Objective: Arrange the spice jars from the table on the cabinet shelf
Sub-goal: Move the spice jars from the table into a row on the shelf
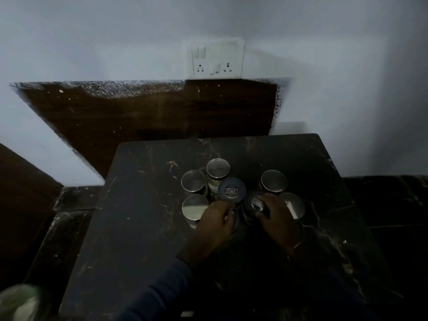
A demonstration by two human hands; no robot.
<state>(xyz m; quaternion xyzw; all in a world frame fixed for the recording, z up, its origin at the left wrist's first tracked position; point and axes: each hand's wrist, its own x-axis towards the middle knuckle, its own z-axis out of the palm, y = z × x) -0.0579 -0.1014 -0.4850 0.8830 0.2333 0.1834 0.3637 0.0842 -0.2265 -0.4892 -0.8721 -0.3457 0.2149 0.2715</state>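
Dim shot, but the layout is easy enough to read. All the spice jars stand upright in a tight cluster in the middle of the dark marble-look table [143, 228], lids facing up at the camera, so every jar's long axis is vertical.

The right hand [276, 215] is wrapped over the dark-lidded jar [253, 201] at the near right of the cluster, thumb on the near side and fingers over the far side. I'd call that gripping it. The left hand [216, 220] is curled down over a near jar [235, 219] that's almost completely hidden, with only a bit of rim poking out. It looks like it's holding that one, though it's murky.

So each hand has its own jar directly underneath, no reaching across. What matters for the next move, I reckon, is how crowded it is:
- the jar with the "Flair" lid [231, 190] sits just beyond, between the two hands
- a steel-lidded jar [195, 206] is right beside the left hand
- another steel-lidded one [294, 205] is tucked just behind the right hand's fingers
- three more steel lids sit further back

With neighbours that close, straight up looks like the clean exit, since sideways would probably knock something. The cabinet shelf isn't in view at all, so I can't say which way they'd travel after that. Behind the table there's just wall, a wooden panel [139, 117] and a switch-and-socket plate [217, 59].
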